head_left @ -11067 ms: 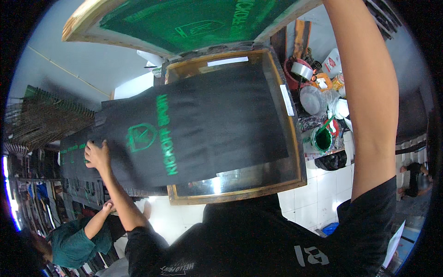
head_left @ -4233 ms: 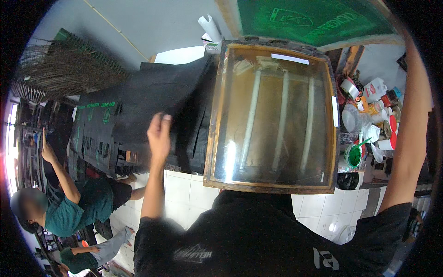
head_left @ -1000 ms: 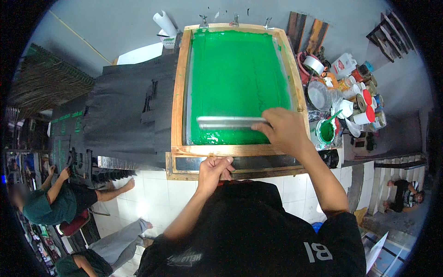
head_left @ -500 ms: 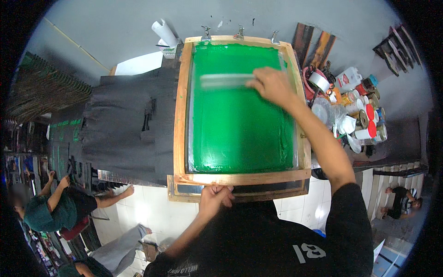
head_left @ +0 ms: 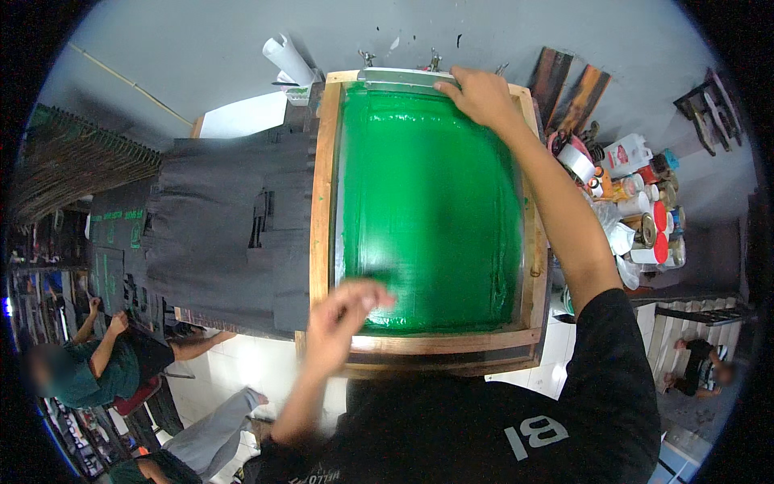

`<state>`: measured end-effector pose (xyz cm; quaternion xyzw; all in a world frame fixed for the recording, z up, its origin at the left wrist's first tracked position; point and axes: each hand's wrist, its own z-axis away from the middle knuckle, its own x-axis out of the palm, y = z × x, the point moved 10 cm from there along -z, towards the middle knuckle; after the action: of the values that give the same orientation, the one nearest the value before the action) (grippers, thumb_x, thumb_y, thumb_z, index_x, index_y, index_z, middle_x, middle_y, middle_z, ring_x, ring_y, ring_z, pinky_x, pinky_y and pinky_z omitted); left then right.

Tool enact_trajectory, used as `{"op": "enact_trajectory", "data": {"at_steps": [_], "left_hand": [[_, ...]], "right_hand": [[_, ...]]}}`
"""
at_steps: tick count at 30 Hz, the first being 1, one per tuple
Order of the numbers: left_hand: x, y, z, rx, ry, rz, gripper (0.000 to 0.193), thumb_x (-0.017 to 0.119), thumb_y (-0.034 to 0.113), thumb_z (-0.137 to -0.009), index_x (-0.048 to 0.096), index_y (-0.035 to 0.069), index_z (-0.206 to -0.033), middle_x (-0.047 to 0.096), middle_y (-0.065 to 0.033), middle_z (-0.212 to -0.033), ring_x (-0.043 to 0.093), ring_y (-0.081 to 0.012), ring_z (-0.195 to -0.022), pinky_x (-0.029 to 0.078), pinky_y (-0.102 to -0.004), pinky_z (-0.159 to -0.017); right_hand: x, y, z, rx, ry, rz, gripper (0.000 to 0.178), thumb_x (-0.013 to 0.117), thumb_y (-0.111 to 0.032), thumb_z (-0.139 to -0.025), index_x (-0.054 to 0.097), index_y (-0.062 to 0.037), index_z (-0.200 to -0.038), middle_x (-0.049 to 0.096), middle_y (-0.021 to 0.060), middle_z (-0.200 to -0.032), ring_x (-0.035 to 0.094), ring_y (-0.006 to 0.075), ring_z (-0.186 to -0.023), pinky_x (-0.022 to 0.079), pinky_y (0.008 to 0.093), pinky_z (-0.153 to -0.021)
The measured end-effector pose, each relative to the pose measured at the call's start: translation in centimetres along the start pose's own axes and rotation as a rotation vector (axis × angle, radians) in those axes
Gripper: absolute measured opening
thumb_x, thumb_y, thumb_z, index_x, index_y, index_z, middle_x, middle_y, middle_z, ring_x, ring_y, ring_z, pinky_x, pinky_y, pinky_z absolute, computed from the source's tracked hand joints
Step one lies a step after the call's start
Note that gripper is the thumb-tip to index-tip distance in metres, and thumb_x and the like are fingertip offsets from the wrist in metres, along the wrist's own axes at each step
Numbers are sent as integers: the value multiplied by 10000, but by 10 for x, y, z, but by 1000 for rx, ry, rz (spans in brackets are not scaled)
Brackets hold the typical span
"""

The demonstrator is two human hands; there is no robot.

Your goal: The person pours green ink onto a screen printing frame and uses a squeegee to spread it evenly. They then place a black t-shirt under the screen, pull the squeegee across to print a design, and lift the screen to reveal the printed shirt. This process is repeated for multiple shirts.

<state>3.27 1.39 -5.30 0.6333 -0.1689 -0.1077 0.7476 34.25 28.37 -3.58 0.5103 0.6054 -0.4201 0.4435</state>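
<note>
A wooden-framed printing screen (head_left: 322, 185) lies in front of me, its mesh (head_left: 427, 218) coated with wet green ink. Across its far end rests a long pale squeegee (head_left: 399, 78). The fingers of my right hand (head_left: 484, 95) are closed on the squeegee's right part. Over the near left corner of the mesh is my left hand (head_left: 343, 319), its fingers bent and smeared by motion. I cannot make out whether it touches the ink or frame. Small metal clamps (head_left: 435, 58) stand behind the far edge of the frame.
Black sheets (head_left: 226, 218) cover the surface to the left, near a paper roll (head_left: 288, 60). Jars and tubs (head_left: 645, 218) crowd the right side. A seated person (head_left: 89, 363) works at far left; another person (head_left: 697, 363) is at far right.
My right hand has carried the squeegee away from me to the screen's far end. My left hand has risen from the near frame edge to over the mesh's near left corner.
</note>
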Motion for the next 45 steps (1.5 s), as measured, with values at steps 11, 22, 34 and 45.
{"op": "enact_trajectory", "data": {"at_steps": [11, 22, 34, 45], "left_hand": [[-4, 89, -269, 594, 104, -1098, 303, 733, 217, -875, 735, 21, -1107, 737, -204, -1051, 701, -395, -973, 541, -466, -864], [-10, 46, -184, 435, 48, -1045, 293, 752, 302, -893, 774, 69, -1069, 740, -214, -986, 725, -385, -936, 557, -458, -838], [7, 23, -18, 362, -49, -1029, 154, 740, 142, -882, 765, 37, -993, 746, -163, -984, 706, -337, -918, 550, -420, -837], [-6, -7, 64, 495, -84, -1017, 870, 876, 271, -758, 463, 8, -1478, 531, -207, -1490, 474, -391, -1408, 275, -579, -1209]], "right_hand": [[-18, -34, 44, -22, 59, 6, 647, 592, -703, -889, 697, -72, -985, 736, 175, -955, 716, 363, -892, 542, 509, -699], [-41, -78, 141, -119, 141, -57, 568, 670, -602, -885, 623, -39, -824, 669, 149, -794, 688, 355, -785, 526, 486, -651], [-67, -147, 283, -82, 48, -122, 468, 749, -514, -832, 591, -74, -811, 589, 100, -752, 630, 303, -706, 485, 432, -606], [-67, -178, 359, -104, 97, -60, 295, 747, -238, -696, 623, -82, -914, 615, 68, -894, 629, 274, -852, 495, 425, -749]]}}
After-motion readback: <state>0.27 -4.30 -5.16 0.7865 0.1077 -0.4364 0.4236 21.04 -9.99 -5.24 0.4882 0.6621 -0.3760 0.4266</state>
